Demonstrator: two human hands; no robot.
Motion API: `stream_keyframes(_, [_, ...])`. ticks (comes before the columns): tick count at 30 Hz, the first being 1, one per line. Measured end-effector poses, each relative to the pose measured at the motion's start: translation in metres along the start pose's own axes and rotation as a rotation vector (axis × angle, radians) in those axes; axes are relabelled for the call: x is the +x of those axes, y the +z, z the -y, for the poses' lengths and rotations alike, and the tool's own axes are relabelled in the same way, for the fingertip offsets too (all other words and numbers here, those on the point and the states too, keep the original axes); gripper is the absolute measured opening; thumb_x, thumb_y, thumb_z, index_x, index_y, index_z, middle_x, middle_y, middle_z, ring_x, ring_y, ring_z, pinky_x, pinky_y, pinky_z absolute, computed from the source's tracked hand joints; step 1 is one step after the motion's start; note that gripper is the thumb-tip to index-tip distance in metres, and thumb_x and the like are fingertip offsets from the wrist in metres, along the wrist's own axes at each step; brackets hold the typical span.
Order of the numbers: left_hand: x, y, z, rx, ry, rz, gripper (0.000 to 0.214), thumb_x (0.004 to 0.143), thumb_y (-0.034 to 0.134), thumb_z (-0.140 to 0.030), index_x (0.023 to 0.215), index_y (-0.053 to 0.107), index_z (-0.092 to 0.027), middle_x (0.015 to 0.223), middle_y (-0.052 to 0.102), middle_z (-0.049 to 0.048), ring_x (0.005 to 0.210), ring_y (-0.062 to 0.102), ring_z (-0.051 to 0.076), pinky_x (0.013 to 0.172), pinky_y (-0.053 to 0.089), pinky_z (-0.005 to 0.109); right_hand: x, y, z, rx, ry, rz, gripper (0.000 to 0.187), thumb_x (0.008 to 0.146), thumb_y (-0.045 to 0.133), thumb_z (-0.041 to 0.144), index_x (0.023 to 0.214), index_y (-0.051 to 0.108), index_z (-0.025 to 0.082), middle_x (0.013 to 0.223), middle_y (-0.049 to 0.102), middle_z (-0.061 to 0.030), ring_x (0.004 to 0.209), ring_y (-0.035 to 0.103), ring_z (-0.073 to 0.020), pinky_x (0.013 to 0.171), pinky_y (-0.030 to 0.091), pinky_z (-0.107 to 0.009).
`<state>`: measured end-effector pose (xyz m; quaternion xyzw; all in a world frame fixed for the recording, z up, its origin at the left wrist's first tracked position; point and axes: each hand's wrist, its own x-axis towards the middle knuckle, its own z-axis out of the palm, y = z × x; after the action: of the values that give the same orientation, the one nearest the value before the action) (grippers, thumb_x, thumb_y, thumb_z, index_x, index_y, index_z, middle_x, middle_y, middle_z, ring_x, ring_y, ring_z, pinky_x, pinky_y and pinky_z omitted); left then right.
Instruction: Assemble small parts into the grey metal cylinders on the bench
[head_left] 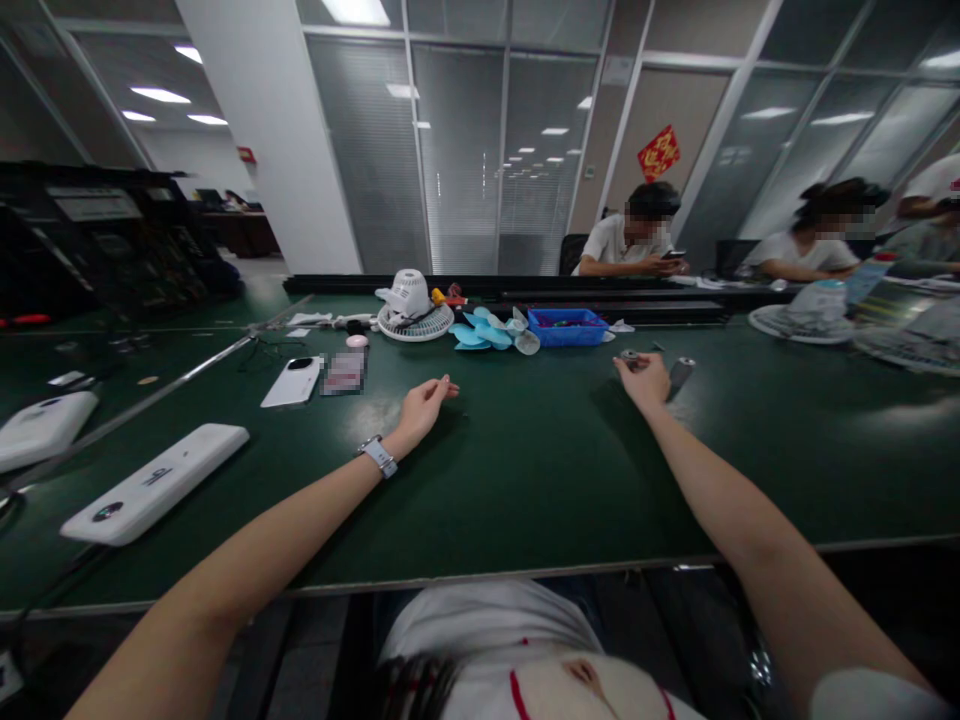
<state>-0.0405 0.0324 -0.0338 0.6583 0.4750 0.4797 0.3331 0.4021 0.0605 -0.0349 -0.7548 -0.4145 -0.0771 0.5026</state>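
Observation:
Both my arms stretch forward over a dark green table (525, 470). My left hand (422, 405), with a grey watch (377, 456) on its wrist, hovers over the bare table with fingers loosely curled and apart, holding nothing. My right hand (643, 378) is pinched on a small grey cylindrical part (628, 356). A second grey cylinder (681, 371) lies just to its right. Farther back sit a white fan body on a round grille (411, 306), light blue fan blades (484, 331) and a blue tray (567, 326).
A white phone (293, 381) lies left of centre. Two white oblong devices (154, 483) (41, 428) rest at the far left. Two people sit behind the table at the back right. More fan parts (814, 311) lie at the right. A white pillar stands behind.

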Motion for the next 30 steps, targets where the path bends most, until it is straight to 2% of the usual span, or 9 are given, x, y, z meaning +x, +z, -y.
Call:
stream_keyframes(4, [0.002,-0.002,0.004,0.110,-0.081,-0.152,0.049,0.086,0.044,-0.058,0.070,0.066,-0.018,0.081,0.074,0.0072,0.079,0.066,0.021,0.069,0.047,0.030,-0.004,0.003,0.001,-0.015,0.059,0.142,0.044,0.073,0.072,0.047,0.103,0.060,0.017,0.099,0.072,-0.0140,0.095,0.067,-0.0292,0.088,0.049,-0.045])
stream_keyframes(6, [0.001,-0.003,0.002,0.139,-0.096,-0.183,0.045,0.084,0.043,-0.053,0.072,0.069,-0.018,0.074,0.071,0.0050,0.074,0.063,0.022,0.065,0.044,0.030,-0.009,0.001,0.011,-0.053,0.051,0.115,0.050,0.074,0.072,0.047,0.110,0.058,0.016,0.108,0.069,-0.0169,0.105,0.064,-0.0316,0.094,0.046,-0.049])
stream_keyframes(10, [-0.002,-0.004,-0.008,0.125,-0.133,-0.228,0.039,0.076,0.042,-0.041,0.070,0.071,-0.017,0.067,0.065,0.0039,0.073,0.060,0.022,0.065,0.043,0.031,-0.041,-0.009,0.059,-0.031,-0.297,-0.034,0.062,0.082,0.066,0.044,0.131,0.049,0.012,0.138,0.053,-0.0234,0.131,0.047,-0.0361,0.108,0.031,-0.057])
stream_keyframes(12, [-0.004,-0.005,-0.012,0.130,-0.158,-0.225,0.039,0.075,0.040,-0.039,0.071,0.072,-0.017,0.063,0.062,0.0036,0.069,0.058,0.022,0.062,0.042,0.031,-0.075,-0.013,0.095,0.081,-0.544,0.119,0.053,0.089,0.057,0.041,0.135,0.050,0.014,0.142,0.051,-0.0202,0.134,0.044,-0.0335,0.110,0.029,-0.055])
stream_keyframes(15, [-0.005,-0.007,-0.016,0.149,-0.150,-0.207,0.039,0.075,0.040,-0.037,0.074,0.073,-0.017,0.063,0.061,0.0038,0.067,0.057,0.023,0.060,0.042,0.031,-0.136,-0.015,0.144,0.238,-0.889,0.576,0.045,0.094,0.053,0.040,0.136,0.056,0.023,0.149,0.048,-0.0119,0.136,0.045,-0.0290,0.111,0.033,-0.051])
stream_keyframes(18, [-0.006,-0.007,-0.017,0.161,-0.118,-0.210,0.035,0.074,0.042,-0.035,0.072,0.072,-0.019,0.067,0.064,0.0048,0.072,0.060,0.023,0.064,0.044,0.031,-0.186,-0.011,0.171,0.273,-1.087,0.845,0.044,0.096,0.053,0.041,0.137,0.058,0.027,0.154,0.043,-0.0067,0.142,0.039,-0.0252,0.114,0.032,-0.048])
stream_keyframes(23, [-0.005,-0.005,-0.014,0.181,-0.130,-0.215,0.028,0.076,0.043,-0.034,0.059,0.060,-0.021,0.068,0.067,0.0044,0.074,0.062,0.023,0.067,0.044,0.031,-0.203,-0.001,0.169,0.246,-0.998,0.989,0.037,0.096,0.052,0.032,0.129,0.066,0.022,0.143,0.054,-0.0095,0.133,0.051,-0.0280,0.109,0.041,-0.051])
stream_keyframes(26, [-0.004,-0.003,-0.012,0.187,-0.102,-0.221,0.034,0.082,0.042,-0.040,0.055,0.052,-0.022,0.075,0.071,0.0057,0.077,0.063,0.022,0.070,0.044,0.030,-0.194,0.003,0.161,0.293,-0.924,0.961,0.032,0.092,0.054,0.017,0.117,0.072,0.025,0.127,0.068,-0.0046,0.120,0.062,-0.0240,0.105,0.047,-0.046])
stream_keyframes(30, [-0.004,-0.003,-0.011,0.207,-0.088,-0.220,0.039,0.087,0.041,-0.045,0.060,0.056,-0.022,0.078,0.072,0.0063,0.077,0.064,0.022,0.072,0.045,0.031,-0.169,0.003,0.149,0.275,-0.881,0.867,0.041,0.086,0.052,0.004,0.110,0.075,0.029,0.113,0.074,-0.0003,0.104,0.070,-0.0222,0.098,0.052,-0.044])
